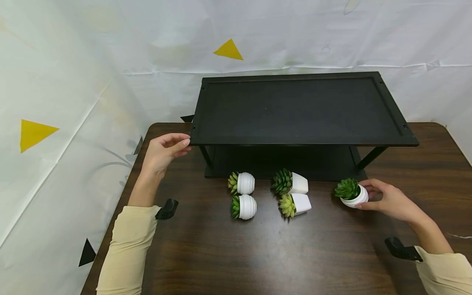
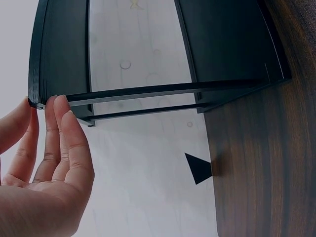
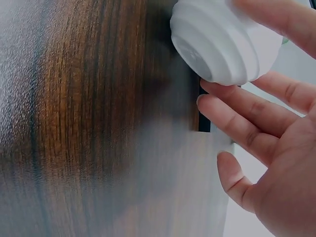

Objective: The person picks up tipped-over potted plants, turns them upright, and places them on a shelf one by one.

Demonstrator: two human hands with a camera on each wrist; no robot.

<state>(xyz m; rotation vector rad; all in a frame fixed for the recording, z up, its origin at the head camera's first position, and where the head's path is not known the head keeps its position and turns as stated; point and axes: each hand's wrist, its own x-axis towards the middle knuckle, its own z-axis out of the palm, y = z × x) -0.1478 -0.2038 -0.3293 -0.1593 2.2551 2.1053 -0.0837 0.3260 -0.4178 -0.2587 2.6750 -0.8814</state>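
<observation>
A black two-tier shelf [image 1: 295, 108] stands on the dark wooden table. My left hand [image 1: 165, 152] pinches the front left corner of its top board, thumb and fingertips on either side of the edge in the left wrist view. At the shelf's front right, my right hand [image 1: 392, 200] grips a small artificial succulent in a ribbed white pot [image 1: 355, 198], tilted with its green leaves toward the left. The right wrist view shows thumb and fingers around this pot [image 3: 217, 42], its base turned toward the camera.
Two succulents in round white pots [image 1: 246, 183] lie on their sides before the shelf, leaves leftward. Right of them lie two more in square white pots [image 1: 300, 183]. White sheeting [image 1: 166, 45] with yellow and black triangles hangs behind and at the left of the table [image 1: 221, 254].
</observation>
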